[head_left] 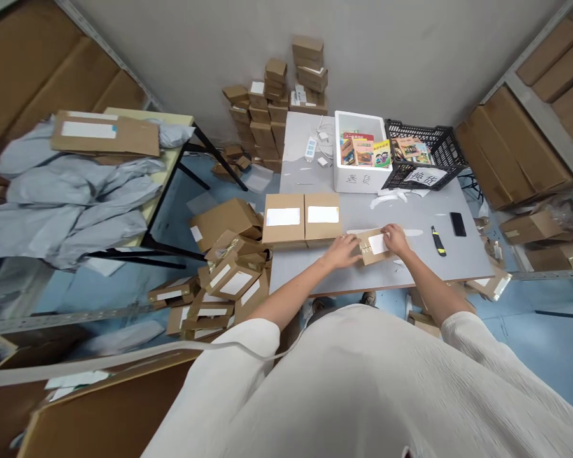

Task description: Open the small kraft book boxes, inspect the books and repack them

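Note:
A small flat cardboard box (369, 257) with a white label (377, 243) lies slightly turned near the front of the grey table (305, 273). My left hand (342, 250) is at the box's left end, its fingers spread and their tips touching the edge. My right hand (394, 238) has its fingers bent over the box's right end, beside the label, gripping it. Just behind my left hand stand two larger cardboard boxes (283, 230) side by side, with white labels on top. A yellow and black utility knife (438, 242) lies to the right of my right hand.
A black phone (458, 224) lies at the table's right. A white foam box (361, 180) and a black crate (444, 152), both holding books, stand at the back. Several cardboard boxes (236, 280) are heaped on the floor to the left. Grey parcels (81, 191) cover a side table.

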### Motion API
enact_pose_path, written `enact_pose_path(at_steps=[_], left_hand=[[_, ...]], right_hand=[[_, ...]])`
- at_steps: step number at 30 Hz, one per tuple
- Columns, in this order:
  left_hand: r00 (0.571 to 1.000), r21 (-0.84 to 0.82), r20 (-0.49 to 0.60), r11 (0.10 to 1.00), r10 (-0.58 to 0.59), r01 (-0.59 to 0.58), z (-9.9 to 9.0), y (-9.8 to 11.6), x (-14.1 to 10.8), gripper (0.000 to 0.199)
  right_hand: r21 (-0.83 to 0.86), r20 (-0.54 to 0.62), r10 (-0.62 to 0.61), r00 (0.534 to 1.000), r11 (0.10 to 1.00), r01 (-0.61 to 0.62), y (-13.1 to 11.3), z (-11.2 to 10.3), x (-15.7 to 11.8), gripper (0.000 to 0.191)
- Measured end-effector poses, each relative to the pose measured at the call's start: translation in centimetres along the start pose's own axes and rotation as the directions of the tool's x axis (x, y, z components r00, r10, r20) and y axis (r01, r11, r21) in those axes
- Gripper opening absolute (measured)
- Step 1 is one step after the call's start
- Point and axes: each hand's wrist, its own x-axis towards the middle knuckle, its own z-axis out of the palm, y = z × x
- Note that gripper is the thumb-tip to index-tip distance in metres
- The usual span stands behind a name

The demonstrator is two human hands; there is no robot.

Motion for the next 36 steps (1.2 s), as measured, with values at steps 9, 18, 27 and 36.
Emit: enact_pose_path(at_steps=[9, 18, 27, 36], left_hand=[[0.974, 0.12, 0.051, 0.97, -0.22, 0.213, 1.3, 3.7, 6.0, 0.07], [0.746, 0.013, -0.253, 0.769, -0.615, 0.639, 2.8, 6.0, 7.7, 0.072], [0.805, -0.015, -0.073, 0.808, -0.589, 0.589, 4.7, 6.7, 7.0, 0.061], [0.864, 0.067, -0.074, 0.862, -0.498, 0.502, 3.8, 3.7, 7.2, 0.073]], right_hand=[[-0.002, 0.106, -0.22, 0.97, 0.975, 0.221, 6.0, -2.4, 0.9, 0.051], [-0.074, 0.176, -0.171, 0.97, 0.98, 0.186, 5.4, -4.3, 7.0, 0.058], [0.238, 0.545, 0.089, 0.834, 0.937, -0.255, 4.9, -1.0, 8.8, 0.053], [0.43, 0.443, -0.014, 0.896, 0.88, -0.199, 4.3, 2.8, 8.3, 0.052]])
